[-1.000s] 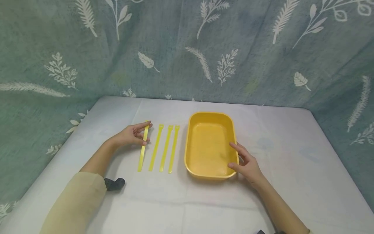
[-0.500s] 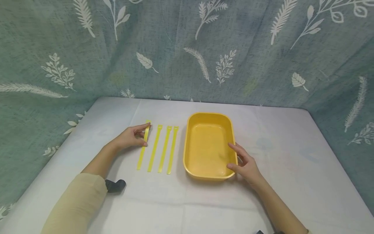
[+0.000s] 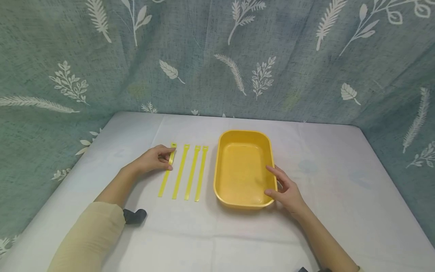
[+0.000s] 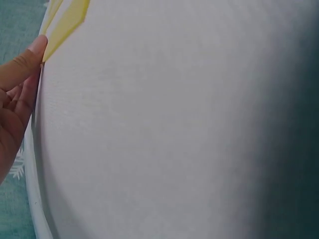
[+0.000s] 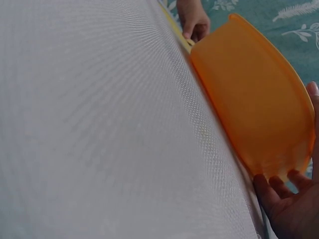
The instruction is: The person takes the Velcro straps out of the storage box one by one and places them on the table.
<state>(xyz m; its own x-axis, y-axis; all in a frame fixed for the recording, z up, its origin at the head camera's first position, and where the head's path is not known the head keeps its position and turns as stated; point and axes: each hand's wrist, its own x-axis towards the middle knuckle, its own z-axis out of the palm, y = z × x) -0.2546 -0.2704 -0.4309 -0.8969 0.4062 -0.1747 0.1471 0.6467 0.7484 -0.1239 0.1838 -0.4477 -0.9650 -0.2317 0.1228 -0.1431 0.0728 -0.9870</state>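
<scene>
My left hand [image 3: 154, 158] has its thumb and fingertips on a thin yellow strap [image 3: 163, 186] with a slotted head, the leftmost of a row. In the left wrist view, the thumb meets a yellow strap [image 4: 67, 25] at the edge of the picture. Several matching straps lie side by side; the nearest one is a yellow strap [image 3: 180, 172] just right of the hand. My right hand [image 3: 287, 192] holds the right side of a yellow plastic tub [image 3: 216, 181], with thumb and index finger over the rim. Its other fingers [image 5: 281, 186] press the tub's outer wall.
A white cloth [image 3: 180, 241] covers the table. Green leaf-patterned fabric [image 3: 190, 56] hangs behind the far edge and along both sides. A black rounded object [image 3: 135, 216] shows beside the left sleeve [image 3: 90, 234].
The held strap, earlier bowed and turned, now lies flatter, in line with the others. My left fingertips have slid slightly down from its head. The right hand and tub stay put.
</scene>
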